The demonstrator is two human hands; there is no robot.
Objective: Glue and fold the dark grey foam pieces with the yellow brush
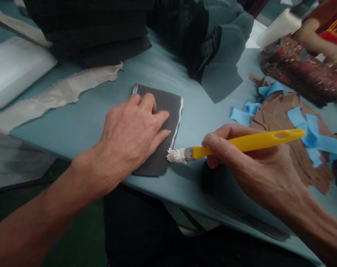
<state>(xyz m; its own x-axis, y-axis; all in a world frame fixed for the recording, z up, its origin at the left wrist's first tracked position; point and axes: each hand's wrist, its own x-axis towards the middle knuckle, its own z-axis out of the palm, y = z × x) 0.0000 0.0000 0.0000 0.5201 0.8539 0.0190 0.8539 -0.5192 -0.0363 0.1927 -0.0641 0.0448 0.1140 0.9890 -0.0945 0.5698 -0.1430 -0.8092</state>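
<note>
A dark grey rectangular piece of sheet material [168,105] lies on the table near its front edge. A white coating runs along its right edge, and a short white streak shows at its top left corner. My left hand [132,126] presses down on the piece, thumb and forefinger stretched apart and the other fingers bent. In my right hand [240,155] is a paintbrush [213,149] with a yellow handle, pinched between thumb and fingers. Its bristles are caked in white and touch the lower right edge of the piece.
Dark stacked sheets [96,33] and fanned grey pieces [224,55] stand at the back of the table [82,126]. A ragged pale strip [60,89] and a white block [18,70] lie left. Brown pieces [276,111] and blue scraps [310,126] lie right; another person's hand [335,55] is beyond.
</note>
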